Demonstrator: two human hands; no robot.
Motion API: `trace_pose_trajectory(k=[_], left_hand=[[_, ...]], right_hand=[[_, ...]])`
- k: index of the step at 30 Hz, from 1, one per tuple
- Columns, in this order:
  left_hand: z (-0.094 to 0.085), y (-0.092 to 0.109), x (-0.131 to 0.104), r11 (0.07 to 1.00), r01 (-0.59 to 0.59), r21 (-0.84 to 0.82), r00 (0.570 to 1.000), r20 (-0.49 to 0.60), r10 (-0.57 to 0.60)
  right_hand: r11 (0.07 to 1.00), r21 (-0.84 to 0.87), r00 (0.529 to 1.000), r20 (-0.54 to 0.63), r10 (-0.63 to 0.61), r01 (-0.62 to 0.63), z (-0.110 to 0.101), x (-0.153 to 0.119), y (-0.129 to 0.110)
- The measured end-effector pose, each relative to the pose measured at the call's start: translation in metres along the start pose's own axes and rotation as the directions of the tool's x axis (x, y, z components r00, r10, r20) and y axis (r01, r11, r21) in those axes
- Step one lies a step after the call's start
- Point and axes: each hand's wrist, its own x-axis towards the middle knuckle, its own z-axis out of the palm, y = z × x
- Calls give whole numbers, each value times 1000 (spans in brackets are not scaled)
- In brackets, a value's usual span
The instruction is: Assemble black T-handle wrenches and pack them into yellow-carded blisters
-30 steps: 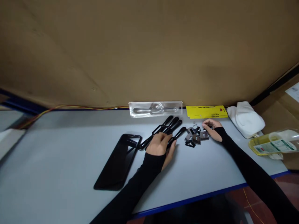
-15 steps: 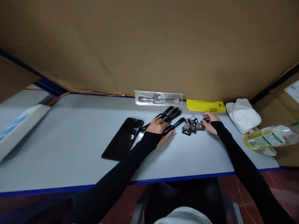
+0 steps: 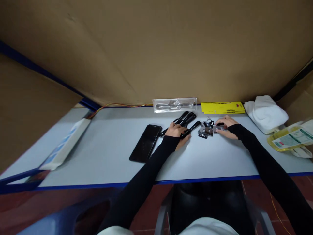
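My left hand (image 3: 176, 132) is closed around a black-handled tool (image 3: 194, 126) at the middle of the table. More of these black tools (image 3: 187, 118) lie together just behind it. A pile of small metal plates and dark clips (image 3: 207, 129) sits to the right of my left hand. At the right edge of that pile, my right hand (image 3: 227, 126) has its thumb and fingers closed on a small dark piece, partly hidden by the fingers. Small shiny screws (image 3: 208, 118) lie behind the pile.
A black phone (image 3: 146, 143) lies left of my left hand. Along the back are a clear blister pack (image 3: 174, 105) and yellow cards (image 3: 222, 107). White cloth (image 3: 266, 114) and a bottle of yellow liquid (image 3: 290, 137) are at right, a white-blue box (image 3: 66, 143) at left.
The view has shifted left, so everything on the table appears further right. Both hands stay at nearly the same places, the left on the tool, the right at the pile.
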Motion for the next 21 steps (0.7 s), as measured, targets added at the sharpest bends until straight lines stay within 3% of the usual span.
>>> trace_pose_trajectory(k=[5, 8, 13, 15, 18, 20, 21], left_hand=[[1, 11, -6, 995, 82, 52, 997, -19, -81], [-1, 17, -9, 981, 168, 98, 986, -21, -167], [-9, 26, -7, 976, 165, 144, 981, 82, -178], [-14, 26, -7, 985, 149, 89, 984, 86, -156], [-17, 22, -5, 978, 196, -68, 980, -4, -197], [-12, 23, -1, 911, 265, -315, 951, -72, -301], [-7, 26, 2, 824, 278, -493, 927, -86, -365]], right_hand=[[993, 114, 1000, 7, 21, -21, -6, -1, -5], [959, 272, 996, -16, 83, -75, -10, -3, -18], [859, 487, 966, -106, 236, -156, -10, 1, -32], [838, 524, 954, -146, 263, -151, -10, 3, -34], [776, 617, 942, -167, 292, -131, -14, 4, -43], [671, 738, 944, -167, 286, -73, -18, 1, -55], [602, 798, 946, -170, 276, -33, -19, -2, -63]])
